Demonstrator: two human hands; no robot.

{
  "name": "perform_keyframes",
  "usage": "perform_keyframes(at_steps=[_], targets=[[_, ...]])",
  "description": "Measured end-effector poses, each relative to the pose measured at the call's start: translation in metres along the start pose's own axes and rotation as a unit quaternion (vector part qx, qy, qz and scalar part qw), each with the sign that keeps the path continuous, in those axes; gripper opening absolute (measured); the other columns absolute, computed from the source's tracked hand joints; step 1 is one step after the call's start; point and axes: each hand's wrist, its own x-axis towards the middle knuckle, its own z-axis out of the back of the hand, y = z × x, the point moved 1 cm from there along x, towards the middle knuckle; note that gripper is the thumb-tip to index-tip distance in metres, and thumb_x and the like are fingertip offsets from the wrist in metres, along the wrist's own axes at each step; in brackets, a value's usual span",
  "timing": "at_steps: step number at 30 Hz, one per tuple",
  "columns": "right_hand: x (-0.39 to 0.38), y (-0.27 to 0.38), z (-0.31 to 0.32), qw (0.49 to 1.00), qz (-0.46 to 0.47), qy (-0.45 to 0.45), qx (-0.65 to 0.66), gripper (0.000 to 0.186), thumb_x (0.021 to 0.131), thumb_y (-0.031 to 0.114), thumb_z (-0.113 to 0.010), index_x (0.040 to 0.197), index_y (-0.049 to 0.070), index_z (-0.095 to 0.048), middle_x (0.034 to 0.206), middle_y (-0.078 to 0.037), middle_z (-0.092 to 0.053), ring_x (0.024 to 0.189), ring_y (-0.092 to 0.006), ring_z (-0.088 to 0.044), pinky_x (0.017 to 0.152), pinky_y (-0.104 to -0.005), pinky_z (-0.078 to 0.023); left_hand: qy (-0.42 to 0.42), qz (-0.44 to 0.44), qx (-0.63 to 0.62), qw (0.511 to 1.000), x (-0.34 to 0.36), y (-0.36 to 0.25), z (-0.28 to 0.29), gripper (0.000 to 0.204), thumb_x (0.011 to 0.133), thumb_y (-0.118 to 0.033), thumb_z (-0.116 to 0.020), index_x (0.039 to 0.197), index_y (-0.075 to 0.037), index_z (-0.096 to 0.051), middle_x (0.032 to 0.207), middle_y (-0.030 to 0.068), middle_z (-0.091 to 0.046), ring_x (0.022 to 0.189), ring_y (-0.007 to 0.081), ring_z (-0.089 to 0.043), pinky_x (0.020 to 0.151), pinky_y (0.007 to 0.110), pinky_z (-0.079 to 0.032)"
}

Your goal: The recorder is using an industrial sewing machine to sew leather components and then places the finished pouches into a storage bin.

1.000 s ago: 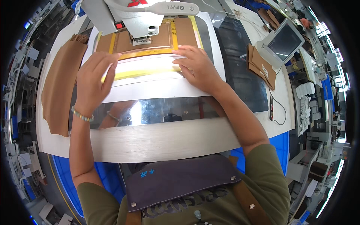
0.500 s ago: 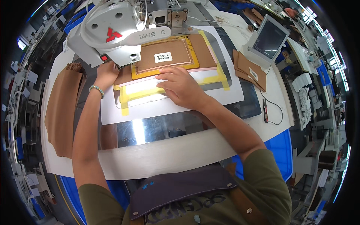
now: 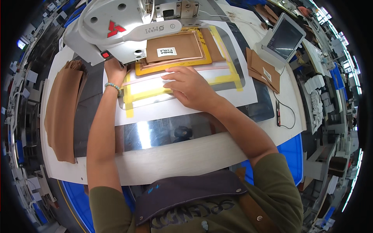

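My left hand (image 3: 115, 70) reaches under the white sewing machine head (image 3: 112, 29), left of the yellow frame (image 3: 175, 65); the machine covers most of its fingers. Inside the frame lies a brown leather-like panel (image 3: 182, 44) with a white label (image 3: 166, 52); its near edge sits askew. Another brown sheet (image 3: 213, 46) shows beneath the frame on the right. Just short of the frame's near edge, my right hand (image 3: 190, 88) hovers or rests with fingers stretched and apart, holding nothing. Below it is a white sheet bordered by yellow tape (image 3: 155, 94).
A stack of brown panels (image 3: 64, 112) stands at the left. To the right are several labelled brown pieces (image 3: 263, 72), a tilted screen (image 3: 285, 37) and a small corded tool (image 3: 278, 113). A shiny metal plate (image 3: 163, 134) lines the near side.
My left hand has shifted slightly right, further under the machine head. The brown sheet beneath the frame no longer shows at left, and the labelled panel's near edge has turned askew. My right hand barely moves.
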Motion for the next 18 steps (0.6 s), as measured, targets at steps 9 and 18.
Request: perform_keyframes(at_steps=[9, 18], targets=[[0.004, 0.001, 0.010, 1.000, -0.010, 0.025, 0.014, 0.021, 0.091, -0.001, -0.067, 0.110, 0.002, -0.075, 0.124, -0.011, -0.073, 0.130, -0.0318, -0.060, 0.111, -0.0435, -0.046, -0.125, 0.258, -0.198, 0.938, 0.002, 0.004, 0.103, 0.033, 0.100, -0.006, -0.060, 0.132, 0.004, -0.058, 0.122, 0.0221, -0.071, 0.113, 0.0299, -0.070, 0.096, 0.036, -0.054], [0.005, 0.002, 0.009, 0.999, -0.007, 0.031, -0.001, 0.022, 0.091, -0.003, -0.064, 0.110, 0.000, -0.075, 0.116, -0.012, -0.074, 0.124, -0.0326, -0.063, 0.107, -0.0423, -0.049, -0.175, 0.493, -0.354, 0.776, -0.200, -0.056, 0.319, 0.045, 0.106, -0.009, -0.061, 0.148, 0.002, -0.048, 0.139, 0.0152, -0.063, 0.123, 0.0170, -0.064, 0.102, 0.028, -0.054]])
